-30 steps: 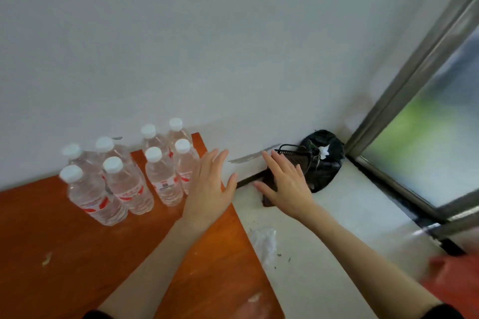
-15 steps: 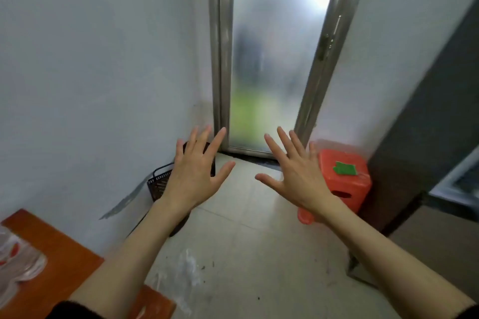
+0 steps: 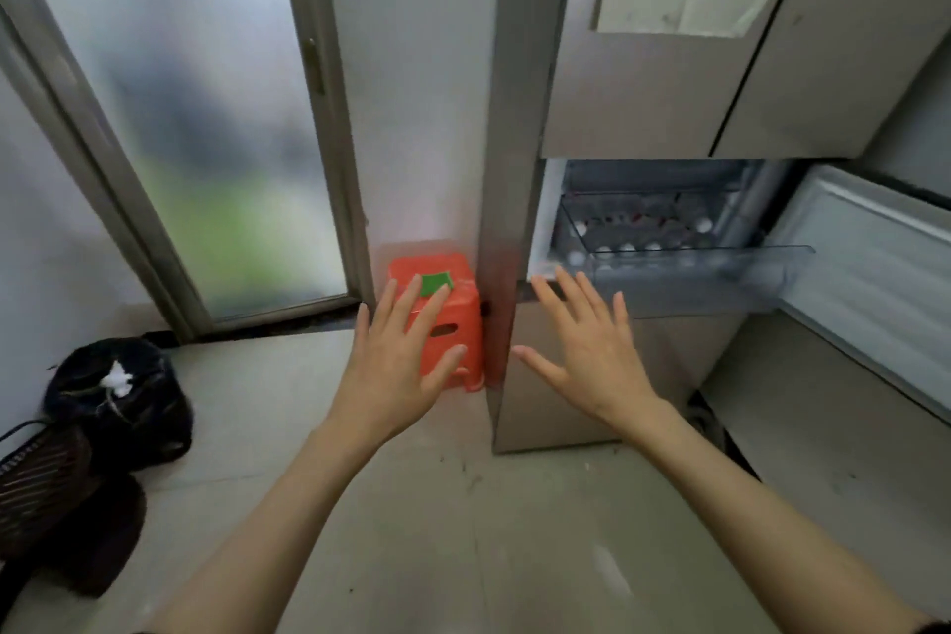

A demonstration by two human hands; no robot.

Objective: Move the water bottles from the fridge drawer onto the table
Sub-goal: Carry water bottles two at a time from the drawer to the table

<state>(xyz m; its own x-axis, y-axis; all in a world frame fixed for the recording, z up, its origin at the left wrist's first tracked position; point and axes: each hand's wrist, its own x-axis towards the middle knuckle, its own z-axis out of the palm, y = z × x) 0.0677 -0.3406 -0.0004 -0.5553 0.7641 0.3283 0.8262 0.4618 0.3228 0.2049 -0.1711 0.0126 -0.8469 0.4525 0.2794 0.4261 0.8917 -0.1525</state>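
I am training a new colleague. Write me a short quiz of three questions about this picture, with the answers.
1. True or false: the left hand holds a bottle.
2. Where are the bottles now? A) on the orange stool B) in the open fridge drawer C) on the floor
3. Fill in: both hands are ____, fingers spread.

Key: 1 false; 2 B; 3 open. The right hand also holds nothing.

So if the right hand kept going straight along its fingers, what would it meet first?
Probably the front lip of the open fridge drawer, where the water bottles lie. The right hand is open and empty, its fingers pointing up towards it; depth is unclear.
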